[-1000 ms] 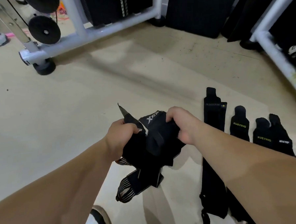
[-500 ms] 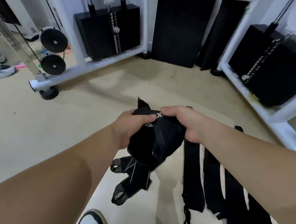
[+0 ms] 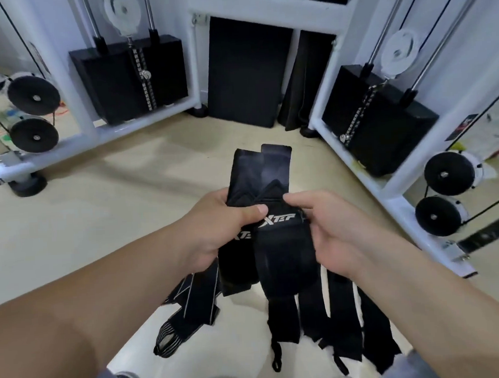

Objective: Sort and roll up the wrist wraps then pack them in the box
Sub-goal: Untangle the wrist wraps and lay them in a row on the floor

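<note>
From my feed, both hands meet in front of the body on one bunch of black wrist wraps (image 3: 284, 250). The left hand (image 3: 216, 231) grips the bunch's left side, fingers curled behind it and the thumb pressed flat across the front, just beside a white logo. The right hand (image 3: 340, 233) holds the right edge, thumb on the front near the top and fingers tucked round the back.

Two logos show between the hands, so there are at least two wraps in the bunch; the blur stops me counting more surely. Their flat upper ends stand up above both thumbs. Below the left hand, tails with thin pale stripes (image 3: 190, 301) hang down and out towards the left forearm. A plain black tail ending in a small loop drops straight below the bunch.

Under the right hand and wrist, more loose wraps (image 3: 345, 325) lie side by side as long black strips on the beige floor (image 3: 128, 212), apart from the hands.

Beyond the hands stands a white cable machine (image 3: 265, 11), with a black weight stack (image 3: 130, 79) past the left hand and another (image 3: 374, 118) past the right. Black pulley wheels (image 3: 445, 196) sit out to the right of the right hand.
</note>
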The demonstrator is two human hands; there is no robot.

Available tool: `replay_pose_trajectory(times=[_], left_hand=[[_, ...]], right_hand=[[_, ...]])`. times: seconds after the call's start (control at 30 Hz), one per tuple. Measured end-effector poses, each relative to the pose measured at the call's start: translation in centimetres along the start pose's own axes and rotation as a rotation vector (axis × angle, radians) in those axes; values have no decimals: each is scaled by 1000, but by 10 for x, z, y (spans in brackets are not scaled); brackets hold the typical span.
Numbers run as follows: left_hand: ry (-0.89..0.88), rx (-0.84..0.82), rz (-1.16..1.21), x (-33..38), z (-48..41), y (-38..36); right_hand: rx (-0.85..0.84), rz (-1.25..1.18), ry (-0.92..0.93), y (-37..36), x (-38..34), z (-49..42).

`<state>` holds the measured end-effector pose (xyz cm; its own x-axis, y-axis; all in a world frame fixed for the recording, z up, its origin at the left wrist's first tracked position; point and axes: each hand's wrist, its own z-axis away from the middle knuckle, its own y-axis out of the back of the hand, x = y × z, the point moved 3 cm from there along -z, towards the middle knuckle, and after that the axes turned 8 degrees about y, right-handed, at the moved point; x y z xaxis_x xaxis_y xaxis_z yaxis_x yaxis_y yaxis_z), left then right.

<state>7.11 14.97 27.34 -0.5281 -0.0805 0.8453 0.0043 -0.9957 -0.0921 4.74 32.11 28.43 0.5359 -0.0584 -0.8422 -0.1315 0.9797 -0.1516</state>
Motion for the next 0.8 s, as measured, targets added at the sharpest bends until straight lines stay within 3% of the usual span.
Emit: replay_pose_trajectory(times=[0.1,0.2,0.37,0.6,0.8], left_hand=[[-25,-25,-53,-1,4,-12],[-59,-30,-22,6,5,-14],[17,-15,60,16,6,-5],[43,164,-209,13,4,14],[42,26,-129,28,15,10]], right_hand=[[-2,-30,16,6,8,-3],[20,62,148,5,2,-9],[61,121,246,4,-11,-20],[223,45,306,12,-8,-51],[287,284,480,9,-12,-53]])
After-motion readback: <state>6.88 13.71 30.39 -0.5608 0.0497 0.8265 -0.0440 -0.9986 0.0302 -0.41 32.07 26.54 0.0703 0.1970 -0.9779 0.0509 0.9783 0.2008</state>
